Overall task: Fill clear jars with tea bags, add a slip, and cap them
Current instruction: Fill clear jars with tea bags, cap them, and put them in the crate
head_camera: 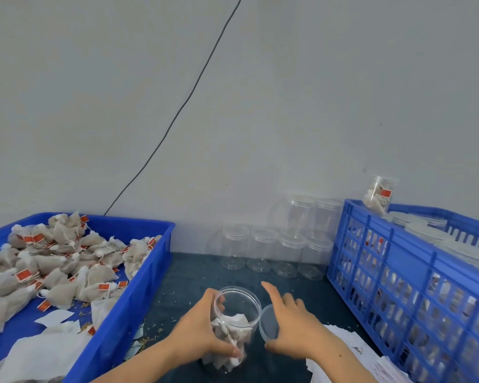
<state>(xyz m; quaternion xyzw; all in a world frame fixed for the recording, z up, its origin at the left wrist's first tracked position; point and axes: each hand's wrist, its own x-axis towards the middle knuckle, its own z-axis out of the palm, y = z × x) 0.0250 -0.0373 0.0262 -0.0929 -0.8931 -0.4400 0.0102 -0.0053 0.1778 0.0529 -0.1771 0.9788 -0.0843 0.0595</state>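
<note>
A clear jar (237,308) partly filled with tea bags stands uncapped on the dark table, near the front. My left hand (198,327) wraps around its left side. My right hand (291,324) holds a translucent lid (268,323) tilted on edge just right of the jar's mouth, index finger stretched out. Loose tea bags (53,261) with red tags are heaped in a blue tray (138,294) on the left. Paper slips (351,346) lie under my right forearm.
Several empty capped clear jars (280,250) stand stacked against the wall. At right, a blue slatted crate (398,261) holds filled jars, with one filled jar (378,196) on top at its back. White filter sheets lie in the tray's near end. A black cable runs down the wall.
</note>
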